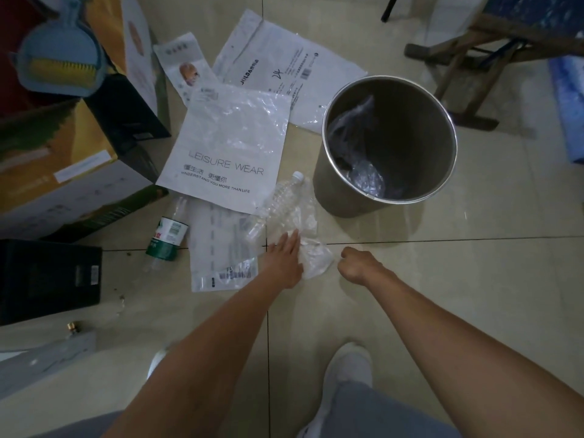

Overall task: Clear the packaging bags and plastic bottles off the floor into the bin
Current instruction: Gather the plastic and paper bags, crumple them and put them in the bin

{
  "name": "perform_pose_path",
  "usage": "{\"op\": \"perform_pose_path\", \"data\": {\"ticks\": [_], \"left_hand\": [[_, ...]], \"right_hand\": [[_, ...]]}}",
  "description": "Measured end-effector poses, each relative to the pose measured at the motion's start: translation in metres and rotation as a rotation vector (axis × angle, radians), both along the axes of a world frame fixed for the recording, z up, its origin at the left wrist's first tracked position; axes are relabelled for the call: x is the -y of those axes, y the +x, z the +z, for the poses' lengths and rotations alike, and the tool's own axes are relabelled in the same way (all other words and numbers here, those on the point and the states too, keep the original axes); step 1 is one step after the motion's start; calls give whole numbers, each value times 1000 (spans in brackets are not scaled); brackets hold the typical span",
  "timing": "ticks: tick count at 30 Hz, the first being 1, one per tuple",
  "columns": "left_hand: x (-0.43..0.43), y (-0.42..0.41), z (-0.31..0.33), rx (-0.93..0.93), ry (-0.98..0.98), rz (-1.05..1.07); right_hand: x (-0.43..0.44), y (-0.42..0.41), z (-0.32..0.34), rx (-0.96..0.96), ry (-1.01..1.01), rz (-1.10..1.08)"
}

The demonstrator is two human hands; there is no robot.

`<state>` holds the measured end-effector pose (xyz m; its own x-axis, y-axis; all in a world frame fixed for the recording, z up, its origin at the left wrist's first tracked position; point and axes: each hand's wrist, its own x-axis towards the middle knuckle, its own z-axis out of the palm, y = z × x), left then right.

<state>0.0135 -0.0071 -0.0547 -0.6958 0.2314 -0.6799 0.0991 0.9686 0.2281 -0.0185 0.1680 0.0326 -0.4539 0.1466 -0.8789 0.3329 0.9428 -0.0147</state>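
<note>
A metal bin (335, 191) stands on the tiled floor with crumpled plastic inside. Left of it lie a "LEISURE WEAR" bag (227, 147), a white courier bag (271, 58), a small printed bag (185, 63) and a clear labelled bag (218, 248). A clear bottle (278, 200) with a white cap lies beside the bin, and a green-labelled bottle (166, 238) lies further left. My left hand (284, 260) rests flat, fingers apart, on a crumpled clear bag (313, 257). My right hand (355, 263) hovers just right of it as an empty fist.
Cardboard boxes (63, 172) and a black box (47, 279) crowd the left side, with a blue dustpan and brush (60, 61) on top. A wooden stool (474, 58) stands beyond the bin. My white shoe (347, 371) is on the tiles below.
</note>
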Motion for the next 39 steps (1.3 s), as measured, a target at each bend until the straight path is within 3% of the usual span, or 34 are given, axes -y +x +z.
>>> {"op": "perform_pose_path", "data": {"ticks": [4, 10, 14, 19, 24, 27, 31, 35, 39], "left_hand": [[6, 2, 33, 26, 147, 207], [22, 27, 121, -247, 436, 461], [38, 35, 177, -331, 527, 460], [51, 42, 223, -340, 601, 396], [60, 49, 255, -361, 691, 490], [76, 56, 250, -409, 593, 646], [110, 63, 205, -270, 370, 914], [135, 59, 141, -243, 198, 940], [135, 43, 76, -149, 175, 949]], "right_hand": [[0, -3, 3, -6, -54, 21], [18, -12, 60, -191, -220, -197], [37, -7, 111, -124, -399, -549], [60, -3, 151, -265, -452, -551], [66, 3, 156, -434, -385, -505], [69, 9, 159, -481, -321, -430], [80, 11, 136, -483, -299, -315], [90, 0, 96, -515, -286, -229], [100, -13, 66, -560, -306, -130]]}}
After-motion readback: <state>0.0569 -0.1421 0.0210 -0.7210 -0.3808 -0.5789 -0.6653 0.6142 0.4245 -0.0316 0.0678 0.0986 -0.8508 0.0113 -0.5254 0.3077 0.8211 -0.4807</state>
